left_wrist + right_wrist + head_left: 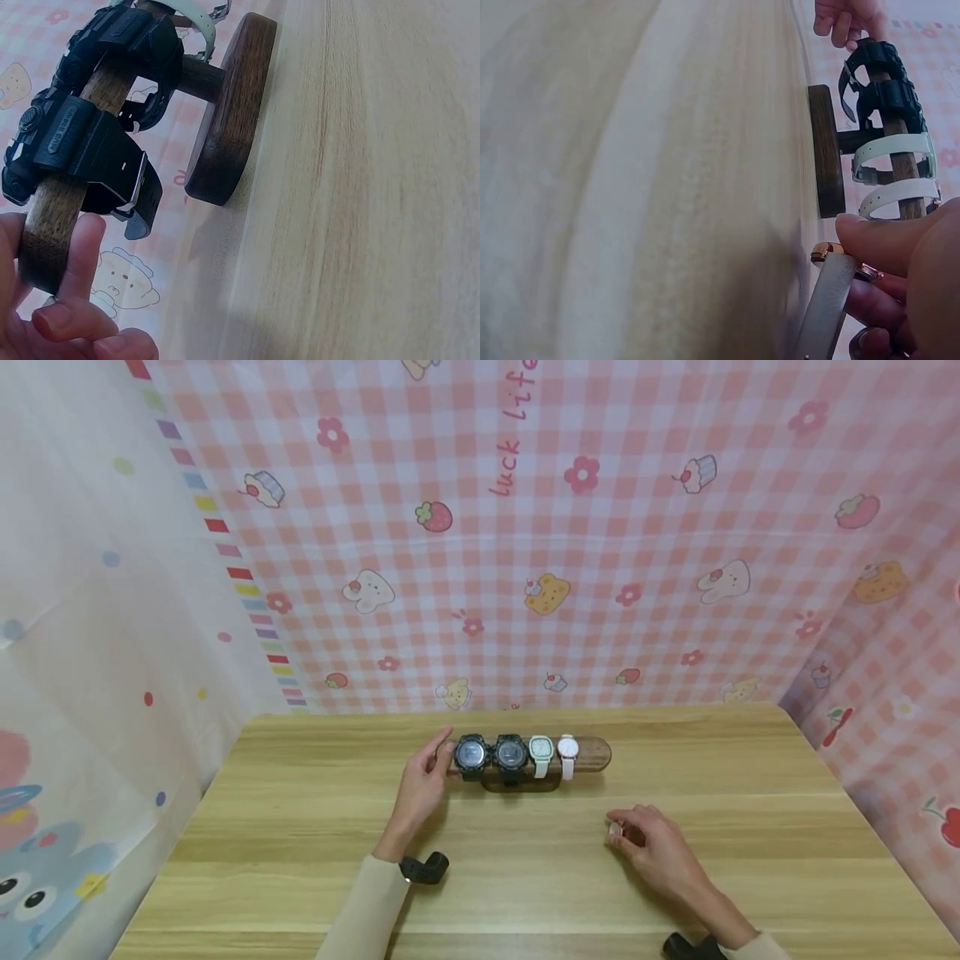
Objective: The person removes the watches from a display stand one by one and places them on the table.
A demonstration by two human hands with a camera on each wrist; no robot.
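My left hand (422,787) pinches the left end of a dark wooden watch stand (595,754), its thumb and finger on either side of the bar (49,240). Along that bar hang two chunky black watches (472,753), a mint-green watch (541,749) with a squarish face, and a white-strapped watch (567,748) with a round face. Over the table, to the front right of the stand, my right hand (663,852) holds another watch between thumb and fingers. This watch (829,304) has a pale strap and rose-gold metal parts; its face is hidden by the hand.
The stand's foot (236,112) rests on a light wood-grain table (525,893) near its back edge. A pink checked cloth (480,543) with cartoon prints hangs behind, and a pale printed cloth (112,635) hangs at the left. Black bands (426,868) circle both wrists.
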